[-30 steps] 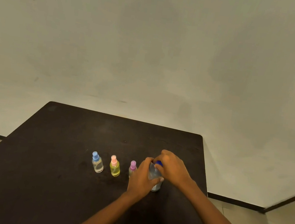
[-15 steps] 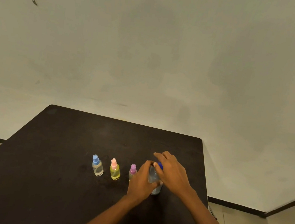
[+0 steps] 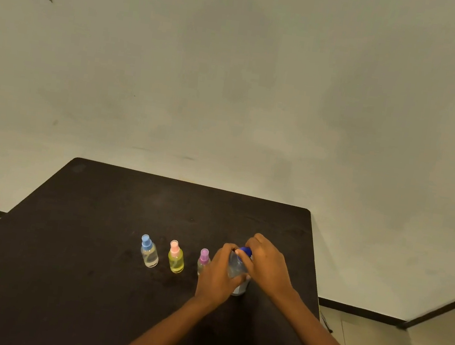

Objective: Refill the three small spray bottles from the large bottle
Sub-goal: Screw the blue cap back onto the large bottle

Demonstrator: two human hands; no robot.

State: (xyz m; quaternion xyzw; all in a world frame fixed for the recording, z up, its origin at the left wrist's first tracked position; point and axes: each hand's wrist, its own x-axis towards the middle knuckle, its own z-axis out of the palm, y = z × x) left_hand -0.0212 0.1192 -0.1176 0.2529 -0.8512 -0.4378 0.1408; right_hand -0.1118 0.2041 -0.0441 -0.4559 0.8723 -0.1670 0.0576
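Lower right of centre, right hand (image 3: 268,268) curls its fingers round the blue cap (image 3: 245,251) of the large bottle (image 3: 237,270) — one, clear, upright on the dark table (image 3: 94,241). Beside it the left hand (image 3: 217,279) wraps the body. Three small sprayers in a row further left: blue-topped bottle (image 3: 148,252) clear, pink-topped bottle (image 3: 176,257) yellow, purple-topped bottle (image 3: 203,258) — partly hidden by the left hand. Both forearms enter from the bottom edge.

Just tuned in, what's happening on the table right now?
The left hand grips the large bottle, upright on the dark table, while the right hand pinches the blue cap on top. The small blue-topped bottle, pink-topped bottle and purple-topped bottle stand in a row beside it, tops on.
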